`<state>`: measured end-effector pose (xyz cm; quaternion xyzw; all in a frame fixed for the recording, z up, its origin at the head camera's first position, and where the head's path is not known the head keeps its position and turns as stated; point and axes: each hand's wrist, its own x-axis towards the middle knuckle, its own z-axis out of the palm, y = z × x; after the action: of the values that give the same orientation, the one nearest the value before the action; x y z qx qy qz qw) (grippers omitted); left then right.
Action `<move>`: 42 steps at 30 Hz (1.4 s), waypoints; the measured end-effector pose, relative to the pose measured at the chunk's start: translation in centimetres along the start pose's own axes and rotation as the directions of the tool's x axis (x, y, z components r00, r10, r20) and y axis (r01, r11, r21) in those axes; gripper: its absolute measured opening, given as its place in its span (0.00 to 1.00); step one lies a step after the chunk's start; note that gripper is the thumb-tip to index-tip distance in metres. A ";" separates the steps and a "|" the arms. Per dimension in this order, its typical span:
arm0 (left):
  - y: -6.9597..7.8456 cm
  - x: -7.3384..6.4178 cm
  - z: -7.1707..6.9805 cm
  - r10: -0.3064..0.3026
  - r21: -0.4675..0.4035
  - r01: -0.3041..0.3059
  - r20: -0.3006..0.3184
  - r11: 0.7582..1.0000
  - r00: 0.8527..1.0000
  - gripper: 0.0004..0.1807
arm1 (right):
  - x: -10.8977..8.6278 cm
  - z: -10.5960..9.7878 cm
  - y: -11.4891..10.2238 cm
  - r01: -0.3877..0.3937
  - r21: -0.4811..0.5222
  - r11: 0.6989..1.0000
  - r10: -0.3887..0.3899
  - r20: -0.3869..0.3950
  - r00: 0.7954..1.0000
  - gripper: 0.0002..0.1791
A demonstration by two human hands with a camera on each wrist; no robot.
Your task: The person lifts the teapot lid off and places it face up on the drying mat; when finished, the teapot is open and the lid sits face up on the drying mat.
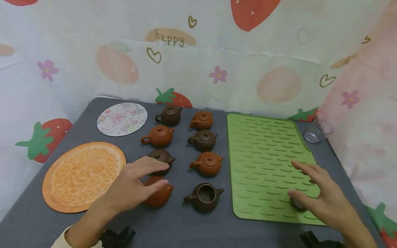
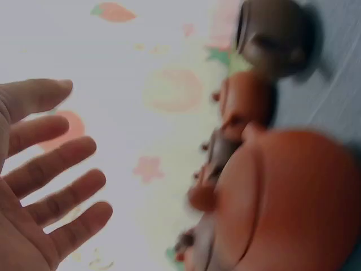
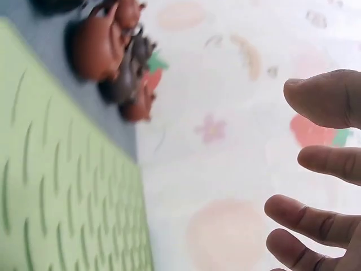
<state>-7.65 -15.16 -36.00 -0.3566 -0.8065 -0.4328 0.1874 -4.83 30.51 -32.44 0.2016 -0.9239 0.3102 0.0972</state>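
Note:
My left hand (image 1: 131, 182) hovers over the near left of the teapots, fingers spread and holding nothing. In the head view it overlaps an orange-brown clay teapot (image 1: 158, 198) and a dark brown teapot (image 1: 159, 155) behind that. To its right a dark brown teapot (image 1: 205, 207) stands lidless, its round mouth showing. My right hand (image 1: 327, 198), fingers apart and nothing in them, is above the near right of the green mat (image 1: 263, 165). A small dark round object (image 1: 297, 207) lies on the mat below its thumb, partly hidden.
More lidded teapots, orange-brown (image 1: 208, 164) and dark (image 1: 203, 140), stand in two columns. At left lie a round bread-patterned mat (image 1: 83, 175) and a floral round mat (image 1: 122, 119). A clear glass vessel (image 1: 314, 134) sits beyond the green mat, near the right table edge.

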 end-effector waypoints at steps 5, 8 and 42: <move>-0.4 -0.7 -2.4 -0.031 -0.058 0.026 -0.074 0.998 0.997 0.27 | 1.5 0.8 -2.6 0.072 0.054 0.996 -0.072 0.005 0.997 0.45; -0.7 -1.2 -3.3 -0.038 -0.094 0.027 -0.111 0.995 0.993 0.30 | 2.7 1.7 -3.9 0.136 0.085 0.987 -0.136 -0.011 0.991 0.45; -5.4 -8.6 -3.7 -0.467 -0.352 0.443 0.019 0.825 0.884 0.20 | 9.0 15.5 -11.2 0.306 0.406 0.861 -0.399 0.167 0.902 0.31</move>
<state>-5.83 -23.83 -42.28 -0.1664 -0.7724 -0.6117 0.0405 -8.91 10.10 -35.99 0.4197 -0.8003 0.4282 -0.0021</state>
